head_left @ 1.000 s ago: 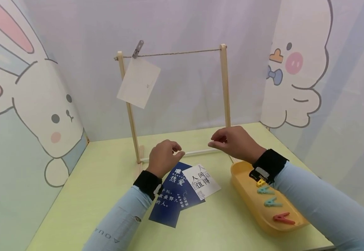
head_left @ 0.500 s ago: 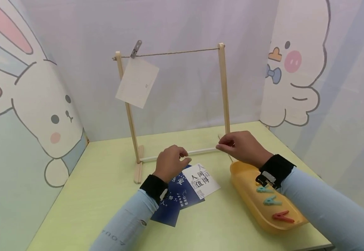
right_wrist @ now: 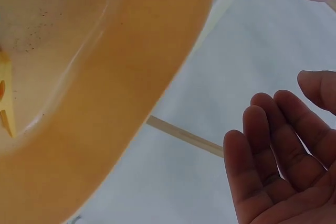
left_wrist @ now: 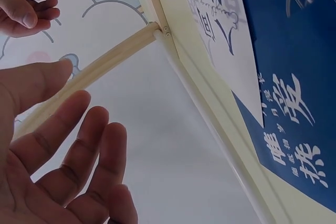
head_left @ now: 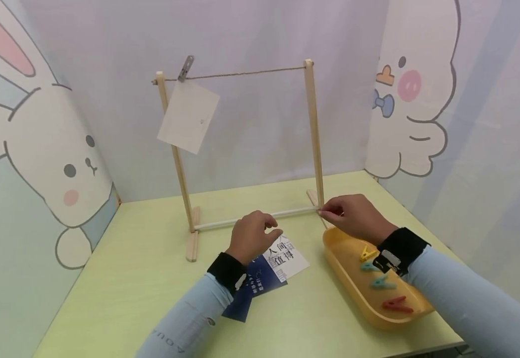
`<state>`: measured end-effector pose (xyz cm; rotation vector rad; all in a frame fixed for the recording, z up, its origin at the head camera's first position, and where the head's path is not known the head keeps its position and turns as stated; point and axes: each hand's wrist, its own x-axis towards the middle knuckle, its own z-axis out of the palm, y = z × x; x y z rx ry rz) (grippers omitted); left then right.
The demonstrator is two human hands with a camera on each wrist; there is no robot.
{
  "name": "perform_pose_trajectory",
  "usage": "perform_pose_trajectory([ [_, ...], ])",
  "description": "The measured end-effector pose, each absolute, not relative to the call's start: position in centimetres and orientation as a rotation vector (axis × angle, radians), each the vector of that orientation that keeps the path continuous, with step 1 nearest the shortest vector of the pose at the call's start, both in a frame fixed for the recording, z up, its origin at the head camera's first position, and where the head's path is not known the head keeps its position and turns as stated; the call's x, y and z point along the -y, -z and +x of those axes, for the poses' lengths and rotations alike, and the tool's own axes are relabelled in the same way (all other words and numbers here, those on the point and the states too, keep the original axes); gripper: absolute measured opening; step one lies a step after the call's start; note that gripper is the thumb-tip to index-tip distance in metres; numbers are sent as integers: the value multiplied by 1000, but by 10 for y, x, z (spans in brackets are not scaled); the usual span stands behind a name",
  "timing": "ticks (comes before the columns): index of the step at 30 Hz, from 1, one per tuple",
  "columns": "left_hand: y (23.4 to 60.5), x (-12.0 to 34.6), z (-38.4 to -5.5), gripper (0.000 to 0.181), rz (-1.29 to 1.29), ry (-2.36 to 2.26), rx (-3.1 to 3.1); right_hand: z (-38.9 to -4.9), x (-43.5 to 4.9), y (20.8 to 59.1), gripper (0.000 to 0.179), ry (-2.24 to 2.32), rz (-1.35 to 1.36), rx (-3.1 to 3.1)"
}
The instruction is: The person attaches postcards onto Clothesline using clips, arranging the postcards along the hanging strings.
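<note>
My left hand (head_left: 252, 237) hovers over several printed cards, holding nothing, its fingers loosely bent. Beneath it lie dark blue cards (head_left: 264, 279) with white characters, partly hidden by the hand and wrist, and a white card (head_left: 292, 263) with dark characters overlaps them. My right hand (head_left: 356, 215) hangs near the foot of the frame's right post (head_left: 314, 134). Its palm and relaxed fingers (right_wrist: 278, 145) show nothing held in the right wrist view. A white card (head_left: 189, 117) hangs tilted from the twine (head_left: 246, 74), gripped by a grey clothespin (head_left: 185, 68).
A yellow-orange tray (head_left: 347, 288) stands at the right, holding a yellow clothespin (head_left: 366, 254), teal clothespins (head_left: 382, 283) and a red clothespin (head_left: 397, 304). A white rod (head_left: 217, 225) joins the wooden posts low down. Cartoon-printed cloth walls (head_left: 242, 134) enclose the table (head_left: 143, 278).
Both hands have moved right and lower in the head view, the left further over the cards, the right toward the post's foot. The camera view has shifted slightly. Cards and clothespins stay put.
</note>
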<state>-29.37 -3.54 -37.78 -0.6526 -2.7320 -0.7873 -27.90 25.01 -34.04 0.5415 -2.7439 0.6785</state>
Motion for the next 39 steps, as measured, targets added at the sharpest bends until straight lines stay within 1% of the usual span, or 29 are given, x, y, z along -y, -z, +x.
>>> perform_pose_trajectory([
  [9, 381, 18, -285, 25, -757, 776, 2690, -269, -264, 351, 15, -662, 503, 2778],
  [16, 383, 3, -280, 23, -788, 771, 2692, -263, -276, 356, 15, -619, 463, 2811],
  [22, 387, -7, -277, 25, -830, 833, 2700, -260, -284, 361, 14, -599, 468, 2857],
  [32, 398, -15, -274, 22, -826, 919, 2675, -257, -294, 371, 17, -565, 455, 2909],
  [39, 398, -19, -273, 22, -822, 940, 2657, -257, -298, 372, 19, -534, 423, 2941],
])
